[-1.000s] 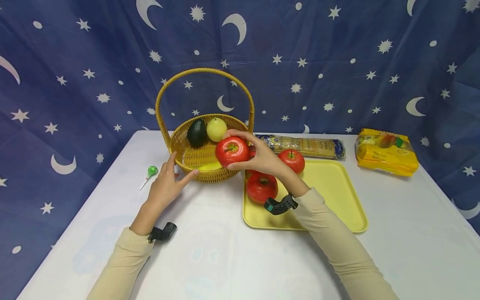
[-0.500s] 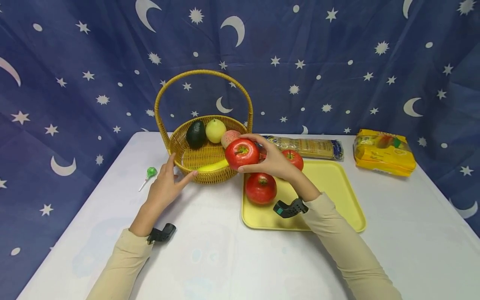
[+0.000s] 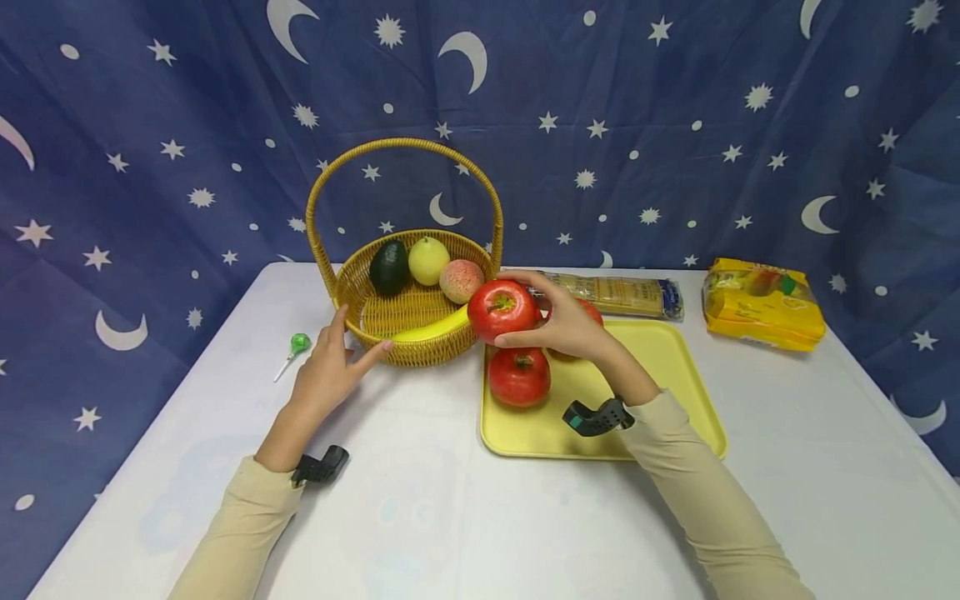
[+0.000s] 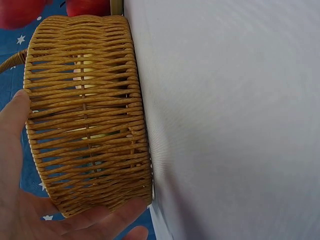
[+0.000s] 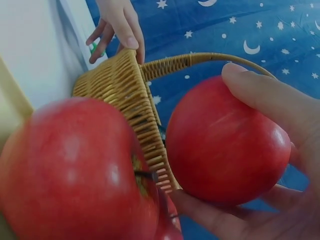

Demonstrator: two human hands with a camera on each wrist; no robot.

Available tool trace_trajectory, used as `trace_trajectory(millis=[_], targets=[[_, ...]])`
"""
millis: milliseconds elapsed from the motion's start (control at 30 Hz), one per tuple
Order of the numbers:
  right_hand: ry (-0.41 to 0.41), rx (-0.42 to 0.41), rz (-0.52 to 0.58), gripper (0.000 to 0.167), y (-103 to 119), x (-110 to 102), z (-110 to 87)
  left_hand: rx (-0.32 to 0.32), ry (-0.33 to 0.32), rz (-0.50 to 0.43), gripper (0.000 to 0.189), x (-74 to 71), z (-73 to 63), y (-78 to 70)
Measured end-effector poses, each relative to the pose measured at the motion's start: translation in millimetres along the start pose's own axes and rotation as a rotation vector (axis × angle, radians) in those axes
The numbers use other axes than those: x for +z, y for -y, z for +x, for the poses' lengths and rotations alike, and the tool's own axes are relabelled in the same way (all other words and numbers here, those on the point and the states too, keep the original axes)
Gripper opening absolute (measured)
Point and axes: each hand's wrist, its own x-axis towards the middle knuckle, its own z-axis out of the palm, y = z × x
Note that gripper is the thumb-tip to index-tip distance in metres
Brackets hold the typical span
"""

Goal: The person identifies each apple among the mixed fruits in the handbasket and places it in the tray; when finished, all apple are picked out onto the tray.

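Note:
My right hand (image 3: 566,325) grips a red apple (image 3: 498,312), thumb and fingers on either side; in the head view it overlaps the right rim of the wicker basket (image 3: 375,342). In the basket lie an avocado (image 3: 389,268), a pale yellow-green round fruit (image 3: 428,261), a peach (image 3: 461,281) and a banana (image 3: 431,330). My left hand (image 3: 322,367) holds the basket's left front, its thumb (image 4: 19,107) at the rim and its fingers along the wall. A second apple (image 3: 520,379) sits on the yellow tray (image 3: 637,417); another apple (image 3: 591,312) is partly hidden behind my right hand.
Left of the basket lies a green lollipop (image 3: 300,343). A long pack of pasta (image 3: 622,296) lies behind the tray, with a yellow packet (image 3: 763,304) at the back right. A star-patterned curtain (image 3: 615,100) hangs behind the white table (image 3: 450,517).
My right hand has moved right with the apple, from over the basket towards the tray side. The peach and more of the banana have come into sight. The left hand stays at the basket.

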Motion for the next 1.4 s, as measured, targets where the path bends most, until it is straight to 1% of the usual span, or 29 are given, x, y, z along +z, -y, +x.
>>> trace_trajectory(millis=[333,433,600,767,933,1100,1267,1400], targets=[[-0.011,0.028,0.022,0.08,1,-11,-14.0,-0.007,0.007,-0.015,0.106,-1.5,1.8,-0.4],[-0.013,0.032,0.005,0.08,-2,-15,-19.0,-0.01,0.011,-0.011,0.106,-1.3,2.1,0.5],[-0.024,0.058,-0.068,0.08,-6,-24,-25.6,-0.006,0.013,-0.011,0.107,-1.4,3.1,1.1],[-0.014,0.055,-0.073,0.08,-9,-32,-31.2,-0.015,0.01,-0.004,0.107,-1.5,1.9,1.9],[-0.028,0.097,-0.089,0.082,-14,-41,-40.3,-0.009,0.013,-0.011,0.106,-1.4,1.1,2.0],[-0.054,0.131,-0.05,0.082,-18,-48,-47.9,-0.016,0.008,-0.005,0.107,-2.1,0.5,1.4],[-0.061,0.116,0.002,0.082,-18,-53,-54.6,-0.008,0.006,-0.004,0.106,-1.8,0.5,2.0],[-0.056,0.1,0.01,0.082,-20,-56,-60.1,0.001,0.008,-0.011,0.105,-1.3,0.5,0.9]])
